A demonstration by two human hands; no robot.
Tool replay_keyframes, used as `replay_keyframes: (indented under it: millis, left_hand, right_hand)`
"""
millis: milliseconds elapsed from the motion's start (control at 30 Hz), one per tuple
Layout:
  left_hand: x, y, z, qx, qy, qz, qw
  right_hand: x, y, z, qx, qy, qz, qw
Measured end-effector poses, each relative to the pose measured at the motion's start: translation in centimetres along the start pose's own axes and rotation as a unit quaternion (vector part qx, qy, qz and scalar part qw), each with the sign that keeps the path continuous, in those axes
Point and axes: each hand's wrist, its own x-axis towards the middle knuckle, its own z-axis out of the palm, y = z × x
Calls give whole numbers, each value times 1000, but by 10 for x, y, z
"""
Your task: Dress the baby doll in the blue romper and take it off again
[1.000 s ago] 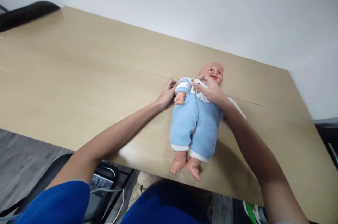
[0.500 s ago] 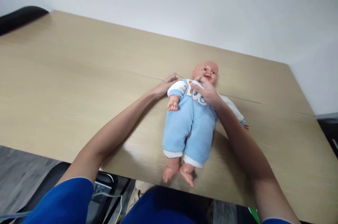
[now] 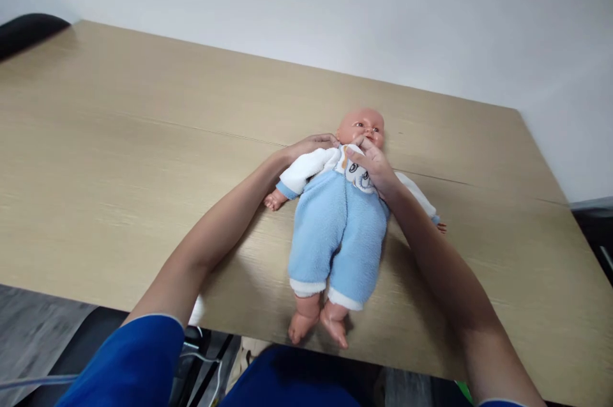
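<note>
A bald baby doll (image 3: 361, 124) lies on its back, with its feet toward me at the table's near edge. It wears a fleecy outfit (image 3: 318, 222) with blue trousers, white sleeves and a cartoon face on the chest. My left hand (image 3: 311, 144) is closed at the doll's shoulder and collar, its fingertips beside the neck and its thumb hidden. Over the upper chest, my right hand (image 3: 376, 167) grips the collar just below the doll's chin, thumb and fingers bent round the cloth. Both doll arms are spread outward.
The doll lies on a wooden table (image 3: 143, 177) with a seam across it. A pale wall (image 3: 306, 4) rises behind. A black chair back (image 3: 31, 33) stands at the far left, and another dark chair (image 3: 76, 346) is below the near edge, beside a cable (image 3: 38, 382).
The doll's arm beside my left hand has swung outward from its body onto the table. My left hand lies flatter along the shoulder. My right hand stays at the collar; the view has shifted slightly.
</note>
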Motion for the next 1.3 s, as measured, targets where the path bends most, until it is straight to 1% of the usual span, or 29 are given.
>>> replay_keyframes:
  millis: [67, 100, 167, 233, 300, 333, 400, 433, 467, 533, 567, 600, 633, 733, 800, 867, 933, 1000, 1100, 1167, 1233, 1300]
  left_hand:
    - [-2, 8, -5, 18, -60, -24, 998]
    - [-3, 12, -8, 30, -75, -29, 996]
    - [-5, 19, -13, 66, -77, -26, 995]
    - [-7, 27, -18, 140, -77, -19, 987]
    - [-12, 38, -21, 250, -64, 13, 966]
    - [-16, 45, -22, 304, -47, 44, 951]
    - [-29, 62, -19, 365, -16, 113, 924]
    - [-38, 70, -16, 364, -18, 134, 922]
    - [-47, 78, -12, 342, -37, 137, 929]
    - [-67, 89, -4, 271, -101, 101, 952]
    - [-76, 91, -1, 247, -127, 79, 958]
    - [-85, 91, 0, 238, -143, 64, 958]
    - [-92, 88, 1, 246, -148, 59, 956]
    - [-105, 77, -7, 306, -148, 65, 938]
    - [-109, 73, -16, 327, -161, 56, 930]
    - [-110, 73, -23, 332, -184, 33, 924]
    - [-110, 75, -27, 323, -196, 13, 926]
    - [-108, 77, -28, 304, -195, 7, 932]
    - [-105, 77, -25, 279, -174, 17, 944]
    - [-104, 73, -22, 293, -147, 23, 945]
    - [-103, 67, -20, 340, -114, 41, 933]
    - [-103, 61, -16, 402, -86, 74, 909]
  right_hand:
    - [-1, -5, -2, 7, -4, 3, 1000]
    - [-2, -9, -5, 1, -12, 9, 1000]
    - [-7, -19, -13, -48, -31, 23, 998]
    - [-13, -30, -25, -155, -33, 26, 987]
    - [-19, -37, -37, -276, -16, 21, 961]
    - [-21, -39, -42, -320, -6, 20, 947]
    - [-24, -40, -49, -362, -3, 24, 932]
    - [-24, -39, -50, -366, -7, 28, 930]
    - [-23, -37, -51, -366, -13, 31, 930]
    - [-21, -34, -51, -362, -31, 34, 931]
    - [-20, -32, -50, -359, -39, 35, 932]
    - [-19, -31, -50, -355, -48, 34, 933]
    - [-18, -29, -50, -350, -56, 31, 935]
    - [-17, -27, -51, -341, -77, 24, 937]
    - [-16, -26, -51, -340, -82, 26, 937]
    - [-16, -27, -52, -332, -83, 36, 939]
    - [-17, -28, -53, -316, -87, 49, 943]
    - [-17, -29, -54, -301, -93, 57, 947]
    - [-17, -28, -56, -296, -97, 57, 949]
    - [-17, -27, -57, -296, -96, 56, 949]
    - [-17, -26, -57, -292, -93, 54, 950]
    - [-22, -25, -58, -293, -75, 49, 952]
